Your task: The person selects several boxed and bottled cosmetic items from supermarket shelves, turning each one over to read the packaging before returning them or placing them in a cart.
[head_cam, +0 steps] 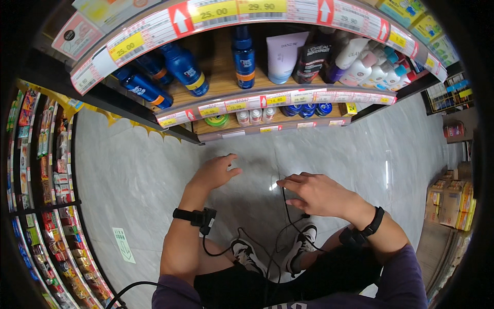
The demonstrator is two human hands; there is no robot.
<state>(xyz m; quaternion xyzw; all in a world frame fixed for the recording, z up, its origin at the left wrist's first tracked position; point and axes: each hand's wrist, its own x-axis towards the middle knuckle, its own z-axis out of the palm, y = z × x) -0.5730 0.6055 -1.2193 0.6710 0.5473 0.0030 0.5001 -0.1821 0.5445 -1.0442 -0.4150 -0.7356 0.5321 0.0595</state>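
My left hand (218, 171) hovers over the floor, its thumb and fingers apart and nothing between them. To its right is my right hand (312, 193), palm down, fingers loosely stretched and holding nothing. Each wrist carries a black strap with a small device. Ahead, a wooden store shelf (216, 92) bears blue bottles, among them an upright one with an orange band (244, 63) and a tilted one with a yellow band (189, 73). A lilac tube (285, 58), a black tube (312, 61) and several white pump bottles (359, 71) stand farther right. Low down sit blue jars (307, 111) and a green round container (217, 120).
Black cables (277, 247) hang from the wrist devices and trail near my shoes (247, 255). A curved snack rack (50, 185) runs along the left. Stacked cartons (449, 204) stand at the right. The upper shelf's price-label edge (216, 15) juts out above the bottles.
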